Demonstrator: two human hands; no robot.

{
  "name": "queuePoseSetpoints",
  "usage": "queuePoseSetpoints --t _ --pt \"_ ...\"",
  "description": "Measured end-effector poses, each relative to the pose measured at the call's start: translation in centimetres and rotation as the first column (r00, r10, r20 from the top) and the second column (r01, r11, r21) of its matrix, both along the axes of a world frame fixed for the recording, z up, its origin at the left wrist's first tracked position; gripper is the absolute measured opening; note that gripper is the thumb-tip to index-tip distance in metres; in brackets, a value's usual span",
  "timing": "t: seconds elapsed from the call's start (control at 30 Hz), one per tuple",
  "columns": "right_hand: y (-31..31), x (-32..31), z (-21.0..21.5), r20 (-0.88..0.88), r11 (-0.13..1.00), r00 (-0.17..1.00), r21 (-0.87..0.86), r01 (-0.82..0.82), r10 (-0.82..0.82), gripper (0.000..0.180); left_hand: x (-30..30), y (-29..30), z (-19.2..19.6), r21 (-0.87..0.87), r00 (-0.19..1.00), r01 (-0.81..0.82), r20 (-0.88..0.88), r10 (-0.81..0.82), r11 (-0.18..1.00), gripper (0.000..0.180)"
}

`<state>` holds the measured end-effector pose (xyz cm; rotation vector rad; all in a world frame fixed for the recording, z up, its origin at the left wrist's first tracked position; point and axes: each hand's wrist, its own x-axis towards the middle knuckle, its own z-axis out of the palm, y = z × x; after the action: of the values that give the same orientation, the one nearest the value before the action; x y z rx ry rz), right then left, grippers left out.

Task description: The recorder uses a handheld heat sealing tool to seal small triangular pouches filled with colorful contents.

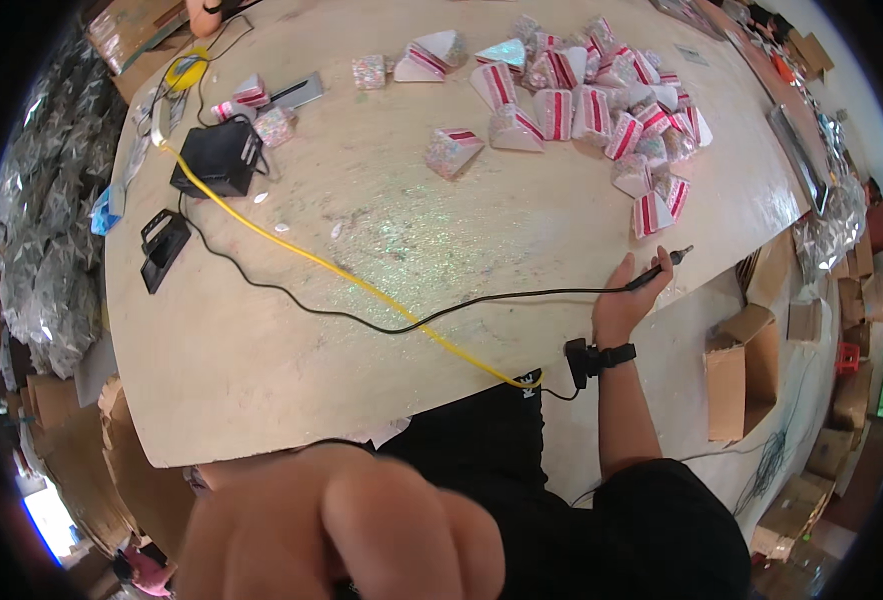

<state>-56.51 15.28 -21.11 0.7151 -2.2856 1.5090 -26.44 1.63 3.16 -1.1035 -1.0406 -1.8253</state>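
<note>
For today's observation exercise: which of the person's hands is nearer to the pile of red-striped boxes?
Right. The right hand holds a black corded tool at the table edge, just below the pile. The left hand is raised close to the camera, far from it.

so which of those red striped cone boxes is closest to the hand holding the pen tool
The cone box at the bottom end of the pile, nearest the table's right edge. It lies just above the right hand and pen tool; every other box lies farther up the table.
</note>
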Motion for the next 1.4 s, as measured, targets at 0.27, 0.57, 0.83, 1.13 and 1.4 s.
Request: queuePoseSetpoints --t 0.27,0.57,0.83,1.13,1.4 --pt "-1.7 1.0 0.3 -0.028 0.997 0.998 0.061 -0.051 0.053 0.054 -12.8 -11.6 -9.8 -0.951 -0.337 -0.224 0.282 0.898 0.215 0.049" --pt "-1.5 1.1 0.4 -0.050 0.995 0.997 0.094 -0.045 0.050 0.062 -20.8 -16.1 -16.8 -0.977 -0.414 0.194 -0.162 0.896 -0.087 0.096" --pt "-1.9 1.2 0.6 -0.021 0.992 0.997 0.109 -0.066 0.069 0.064 -22.9 -17.9 -17.9 -0.954 -0.156 0.167 -0.274 0.949 -0.248 0.075" --pt "-1.6 1.7 0.7 -0.041 0.991 0.995 0.099 -0.088 0.092 0.065 -22.3 -17.2 -18.7 -0.961 -0.023 0.076 -0.270 0.963 -0.267 0.068" --pt "-2.2 1.3 0.7 -0.088 0.987 0.992 0.144 -0.074 0.088 0.069 -23.9 -15.9 -15.1 -0.952 0.119 0.259 -0.133 0.984 -0.161 0.083"
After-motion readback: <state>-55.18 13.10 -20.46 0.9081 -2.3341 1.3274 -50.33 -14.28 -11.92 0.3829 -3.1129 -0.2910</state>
